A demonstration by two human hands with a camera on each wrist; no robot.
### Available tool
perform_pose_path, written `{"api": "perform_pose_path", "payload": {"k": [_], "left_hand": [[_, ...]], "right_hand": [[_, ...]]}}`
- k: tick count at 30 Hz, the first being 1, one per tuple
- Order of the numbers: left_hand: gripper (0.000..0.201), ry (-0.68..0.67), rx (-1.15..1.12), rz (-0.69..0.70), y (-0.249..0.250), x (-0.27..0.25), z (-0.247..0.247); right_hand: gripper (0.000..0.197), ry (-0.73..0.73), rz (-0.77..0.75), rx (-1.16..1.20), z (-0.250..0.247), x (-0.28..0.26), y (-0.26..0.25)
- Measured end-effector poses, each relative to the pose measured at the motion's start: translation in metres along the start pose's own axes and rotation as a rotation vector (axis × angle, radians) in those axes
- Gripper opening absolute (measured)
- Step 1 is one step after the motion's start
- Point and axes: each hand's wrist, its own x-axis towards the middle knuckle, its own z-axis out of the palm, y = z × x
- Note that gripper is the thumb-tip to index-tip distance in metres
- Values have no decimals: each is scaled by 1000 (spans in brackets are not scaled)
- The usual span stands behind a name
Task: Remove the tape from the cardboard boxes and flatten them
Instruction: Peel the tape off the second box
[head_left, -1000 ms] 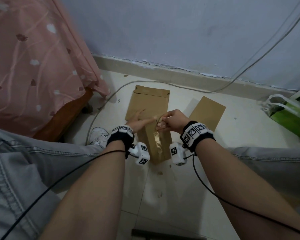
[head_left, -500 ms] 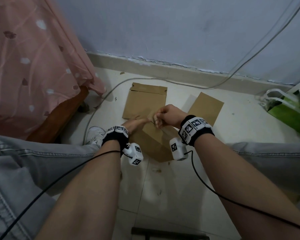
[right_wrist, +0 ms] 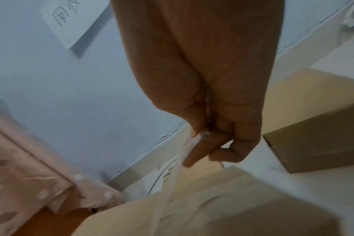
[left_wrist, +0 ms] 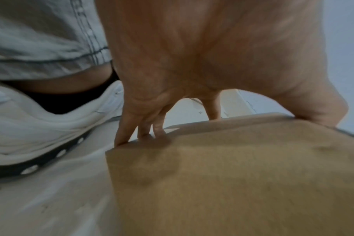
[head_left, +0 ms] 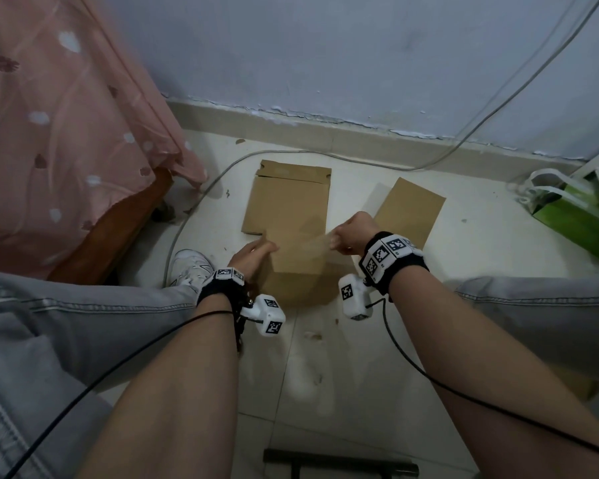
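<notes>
A small brown cardboard box (head_left: 296,259) is held just above the floor between my knees. My left hand (head_left: 256,254) grips its left side, fingers (left_wrist: 131,127) over one edge and the thumb at a far corner of the box (left_wrist: 232,175). My right hand (head_left: 346,236) is a fist to the box's right. It pinches a strip of clear tape (head_left: 312,240) between thumb and forefinger. In the right wrist view the tape (right_wrist: 178,164) runs taut from that hand (right_wrist: 208,138) down to the box (right_wrist: 212,207).
A flattened box (head_left: 287,202) lies on the tiled floor ahead, another cardboard box (head_left: 408,209) to its right. A pink bedspread (head_left: 66,133) hangs at left, above my white shoe (head_left: 191,267). A grey cable (head_left: 194,202) curves along the wall. A green bag (head_left: 574,216) is far right.
My right hand has pulled away to the right, drawing the tape off the box. My left hand has shifted left and the box has turned and lies flatter.
</notes>
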Motion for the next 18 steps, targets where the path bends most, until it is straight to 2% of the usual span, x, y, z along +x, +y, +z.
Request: {"api": "perform_pose_path", "payload": {"k": [3,6,8,10,12,14,15,16,18], "left_hand": [[71,-10,-49,-79,-13,7,-10],[79,7,-146,-139,-29,26,-16],[85,9,-184,-160,-34,29,-17],[85,-22,-194,-159,-32,26,-14],[75,-42,-184,-154,-25,17,-10],[47,-67,-160,-166,-20,14,-7],[39,-61,-137,-166,-21,16,-8],[42,-40,-89,-159,-22,18,-8],[66,45,50,-97,-26,29,-9]], "right_hand": [[8,100,65,-143,-22,9,10],[7,321,151,-242,-42,4,10],[7,399,185,-215,-52,4,10],[11,410,162,-56,-55,5,9],[16,280,97,193,-50,6,8],[24,87,45,475,-41,3,4],[30,25,16,557,-36,-3,-2],[32,-33,-1,620,-32,-6,-8],[30,-153,0,639,-24,-14,-21]]}}
